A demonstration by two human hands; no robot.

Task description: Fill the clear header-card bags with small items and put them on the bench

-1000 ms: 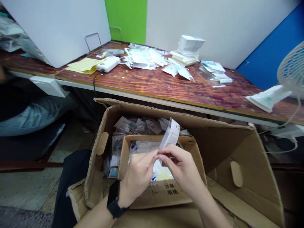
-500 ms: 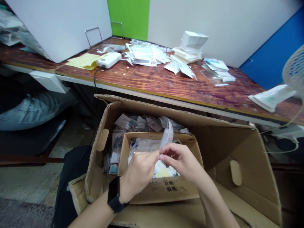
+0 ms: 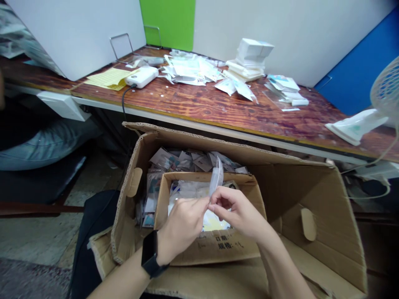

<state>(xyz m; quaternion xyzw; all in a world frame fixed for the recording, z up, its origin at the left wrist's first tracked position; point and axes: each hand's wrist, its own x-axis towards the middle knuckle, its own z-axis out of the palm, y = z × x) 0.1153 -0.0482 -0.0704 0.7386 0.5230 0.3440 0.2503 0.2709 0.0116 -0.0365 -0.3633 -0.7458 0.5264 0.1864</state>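
so, the left hand (image 3: 182,226) and the right hand (image 3: 237,209) meet over a small cardboard box (image 3: 215,245), holding a narrow clear plastic sleeve (image 3: 216,176) between them. on each hand, thumb and forefinger are closed on the sleeve's lower end, the left fingertips (image 3: 204,202) almost touching the right ones, while the other right fingers curl loosely underneath. the sleeve stands nearly upright, tilted a little, rising above the small box's back rim. a black smartwatch (image 3: 149,254) sits on the left wrist.

the small box stands inside a large open cardboard carton (image 3: 311,199). a white bag (image 3: 187,191) lies in the small box, and printed packets (image 3: 183,162) fill the carton behind and beside it. beyond the carton, a wooden table (image 3: 199,112) carries a stack of white boxes (image 3: 254,52), loose white packets (image 3: 190,70), a white device (image 3: 141,77) with a black cord, and yellow paper sheets (image 3: 109,79). a white desk fan (image 3: 386,93) stands at the right end, and a seated person's jeans (image 3: 40,147) show at far left.
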